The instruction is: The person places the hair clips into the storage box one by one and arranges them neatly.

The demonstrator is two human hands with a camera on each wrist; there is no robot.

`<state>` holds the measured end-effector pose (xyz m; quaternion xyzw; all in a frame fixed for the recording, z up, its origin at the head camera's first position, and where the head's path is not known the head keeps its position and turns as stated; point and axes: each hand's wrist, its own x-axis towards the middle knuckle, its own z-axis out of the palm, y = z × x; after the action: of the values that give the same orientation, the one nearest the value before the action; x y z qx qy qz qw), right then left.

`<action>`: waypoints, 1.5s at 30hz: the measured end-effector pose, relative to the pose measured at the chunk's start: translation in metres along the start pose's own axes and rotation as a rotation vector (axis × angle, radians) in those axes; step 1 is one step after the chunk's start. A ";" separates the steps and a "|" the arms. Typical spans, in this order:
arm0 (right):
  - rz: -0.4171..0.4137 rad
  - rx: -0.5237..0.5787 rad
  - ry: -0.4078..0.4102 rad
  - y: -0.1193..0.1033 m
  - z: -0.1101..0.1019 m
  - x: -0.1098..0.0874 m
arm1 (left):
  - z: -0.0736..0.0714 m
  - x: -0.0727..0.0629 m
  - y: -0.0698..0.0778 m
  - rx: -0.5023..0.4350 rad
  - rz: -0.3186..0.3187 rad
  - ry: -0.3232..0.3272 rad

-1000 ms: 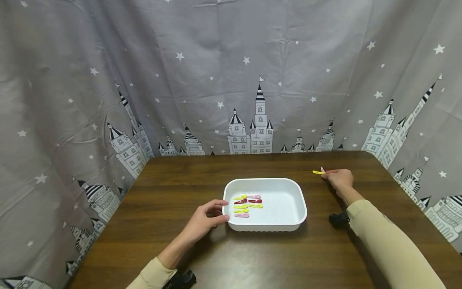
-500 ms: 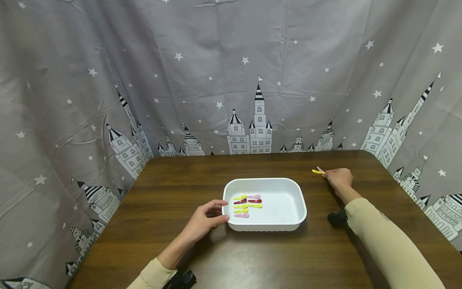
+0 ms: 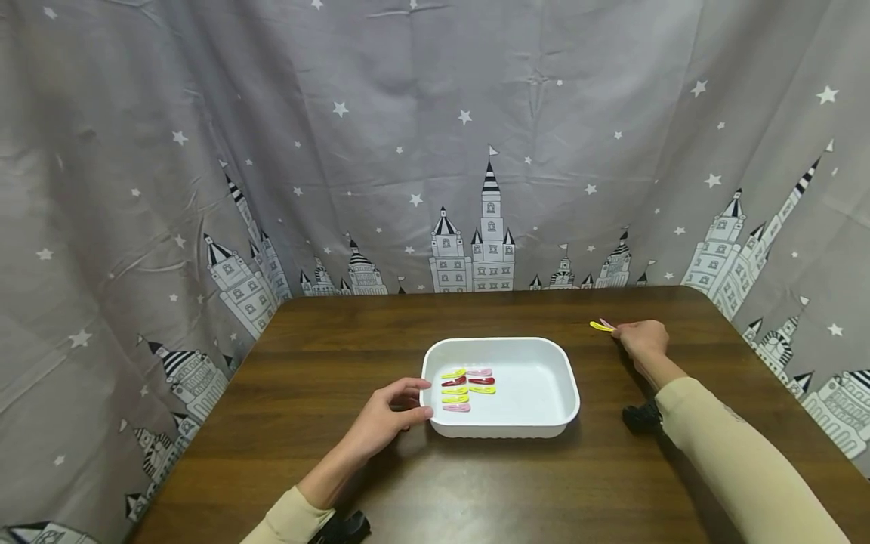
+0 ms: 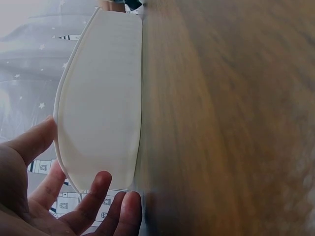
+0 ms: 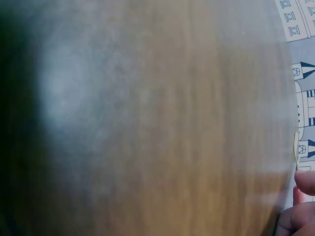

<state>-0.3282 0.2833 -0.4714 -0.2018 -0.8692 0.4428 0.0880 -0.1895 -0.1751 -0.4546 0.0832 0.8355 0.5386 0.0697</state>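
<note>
In the head view a white plastic tray (image 3: 523,432) stands mid-table. Several snap hair clips lie in its left half, among them a dark red clip (image 3: 482,381), a yellow clip (image 3: 455,399) and a pink clip (image 3: 457,408). My left hand (image 3: 385,419) holds the tray's left end, thumb and fingertips at the rim; the left wrist view shows the tray wall beside the fingers (image 4: 101,184). To the right of the tray, my right hand (image 3: 642,338) pinches a yellow hair clip (image 3: 600,326) and a pink hair clip (image 3: 607,323), spread apart. Its fingertips are partly hidden.
The brown wooden table (image 3: 489,491) reaches back to a grey curtain (image 3: 381,151) printed with castles and stars. A black wrist device (image 3: 642,416) sits under the right forearm, and another black device (image 3: 343,527) is at the left wrist.
The pink clip in my right hand has swung from nearly upright down to the left, closer beside the yellow one. My left hand and the tray stay in place.
</note>
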 end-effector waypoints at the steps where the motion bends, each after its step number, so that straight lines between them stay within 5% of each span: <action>1: 0.007 0.008 -0.003 0.001 -0.001 0.001 | 0.000 0.000 0.000 0.001 -0.001 -0.001; 18: 0.002 0.060 -0.030 -0.013 -0.021 -0.004 | -0.001 -0.001 0.001 -0.009 0.004 0.002; 45: -0.134 0.074 -0.261 -0.057 -0.023 -0.054 | -0.001 -0.001 0.000 -0.004 0.003 0.006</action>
<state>-0.2877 0.2475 -0.4101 -0.0807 -0.8677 0.4903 0.0108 -0.1890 -0.1762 -0.4545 0.0828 0.8345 0.5407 0.0663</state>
